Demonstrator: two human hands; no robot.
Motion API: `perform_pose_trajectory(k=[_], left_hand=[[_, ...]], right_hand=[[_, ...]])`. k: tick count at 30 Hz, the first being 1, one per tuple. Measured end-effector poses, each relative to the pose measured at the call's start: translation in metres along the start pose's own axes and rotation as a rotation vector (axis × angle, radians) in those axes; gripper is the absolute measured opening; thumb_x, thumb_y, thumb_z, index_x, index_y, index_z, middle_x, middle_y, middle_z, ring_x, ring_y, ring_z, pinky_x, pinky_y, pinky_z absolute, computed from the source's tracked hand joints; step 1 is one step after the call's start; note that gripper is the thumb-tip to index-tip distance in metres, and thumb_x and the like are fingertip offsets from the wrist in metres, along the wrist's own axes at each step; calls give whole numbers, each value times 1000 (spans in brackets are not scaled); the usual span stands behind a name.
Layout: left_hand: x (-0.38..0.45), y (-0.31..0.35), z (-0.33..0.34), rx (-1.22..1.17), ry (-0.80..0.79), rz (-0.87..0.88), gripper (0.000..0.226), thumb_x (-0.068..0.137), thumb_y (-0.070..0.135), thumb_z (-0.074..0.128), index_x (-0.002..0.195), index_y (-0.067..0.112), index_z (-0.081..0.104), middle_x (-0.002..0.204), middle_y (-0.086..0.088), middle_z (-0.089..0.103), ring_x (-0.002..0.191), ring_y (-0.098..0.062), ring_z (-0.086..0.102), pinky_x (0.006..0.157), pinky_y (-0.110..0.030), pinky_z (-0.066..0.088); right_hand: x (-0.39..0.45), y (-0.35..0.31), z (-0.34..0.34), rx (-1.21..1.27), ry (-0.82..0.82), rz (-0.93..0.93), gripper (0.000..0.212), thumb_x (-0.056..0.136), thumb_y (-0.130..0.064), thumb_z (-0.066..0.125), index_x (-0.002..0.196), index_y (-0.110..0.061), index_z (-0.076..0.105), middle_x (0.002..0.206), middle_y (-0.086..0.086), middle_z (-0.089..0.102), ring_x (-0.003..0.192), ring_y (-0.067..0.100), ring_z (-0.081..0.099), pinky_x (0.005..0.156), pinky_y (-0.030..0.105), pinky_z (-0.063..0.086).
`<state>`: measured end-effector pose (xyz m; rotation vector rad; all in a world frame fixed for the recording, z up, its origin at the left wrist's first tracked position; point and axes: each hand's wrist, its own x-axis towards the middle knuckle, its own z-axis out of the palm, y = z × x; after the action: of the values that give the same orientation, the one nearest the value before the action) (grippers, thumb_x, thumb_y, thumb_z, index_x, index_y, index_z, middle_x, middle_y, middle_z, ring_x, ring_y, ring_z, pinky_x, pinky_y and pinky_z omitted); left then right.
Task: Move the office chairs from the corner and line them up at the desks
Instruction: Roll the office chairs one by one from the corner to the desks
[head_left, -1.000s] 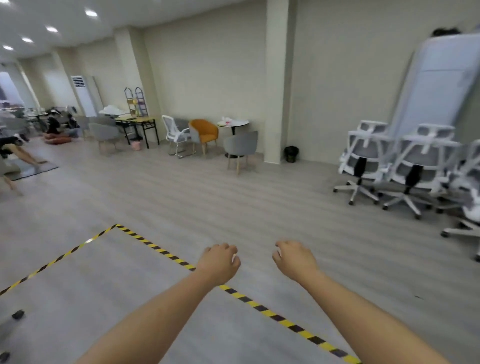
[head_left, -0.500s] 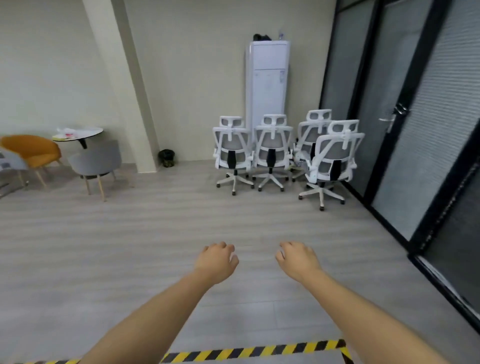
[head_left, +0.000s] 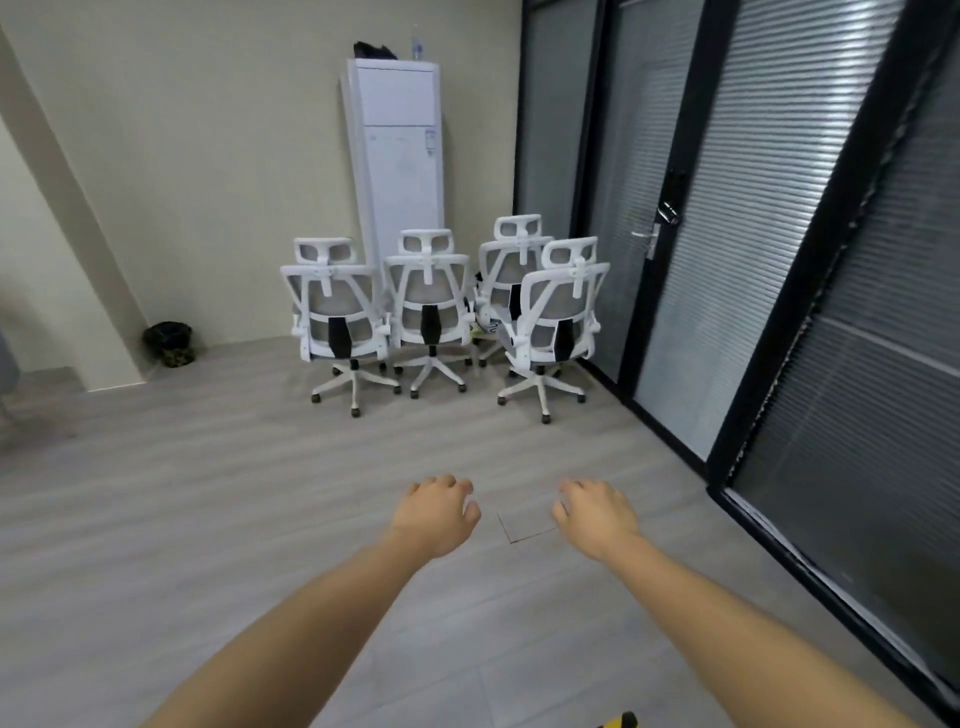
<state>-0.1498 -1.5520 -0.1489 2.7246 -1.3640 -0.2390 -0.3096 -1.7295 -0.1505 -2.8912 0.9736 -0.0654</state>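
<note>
Corner office chairs, empty left hand, right hand

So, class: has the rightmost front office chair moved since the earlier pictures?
No. The rightmost front chair keeps its place beside the glass partition and the other chairs; only the camera has come closer.

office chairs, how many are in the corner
4. Left chair and middle chair side by side before the white cabinet; right chair nearest the glass door; back chair behind it. More could be hidden behind these.
</note>
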Motion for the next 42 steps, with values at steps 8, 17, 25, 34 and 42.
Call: perform_pose_trajectory(k=[8, 17, 25, 34, 42], left_hand=[[192, -8, -11, -17, 8, -19, 46, 100, 44, 34, 138, 23, 50, 138, -4, 54, 126, -28, 49, 108, -40, 34], [394, -27, -52, 6, 39, -37, 46, 99, 44, 34, 137, 24, 51, 138, -2, 54, 129, -24, 44, 109, -39, 33], [584, -54, -59, 15, 17, 38, 48, 99, 45, 32, 139, 24, 50, 139, -3, 53, 129, -25, 45, 109, -41, 32], [800, -56, -97, 13, -5, 104, 45, 99, 42, 33, 135, 24, 53, 135, -3, 55, 128, -26, 46, 107, -43, 32], [989, -4, -92, 35, 2, 180, 44, 98, 44, 33, 132, 24, 53, 129, -4, 57, 123, -28, 50, 104, -43, 35]], right_hand=[[190, 57, 6, 3, -6, 7, 37, 95, -35, 42, 119, -16, 61, 120, 9, 65, 110, 32, 58, 90, 36, 45], [400, 89, -6, 49, 11, -17, 37, 95, -35, 41, 123, -16, 58, 121, 8, 63, 112, 32, 57, 90, 39, 45], [579, 116, 3, 36, 47, -15, 35, 97, -36, 43, 123, -18, 58, 120, 5, 62, 112, 29, 57, 91, 39, 45], [759, 158, -16, 28, 49, 66, 34, 98, -33, 43, 124, -19, 59, 123, 4, 63, 111, 28, 59, 87, 37, 43], [901, 260, 0, 44, 35, 104, 34, 98, -34, 43, 126, -19, 56, 120, 5, 62, 108, 28, 60, 87, 39, 46]])
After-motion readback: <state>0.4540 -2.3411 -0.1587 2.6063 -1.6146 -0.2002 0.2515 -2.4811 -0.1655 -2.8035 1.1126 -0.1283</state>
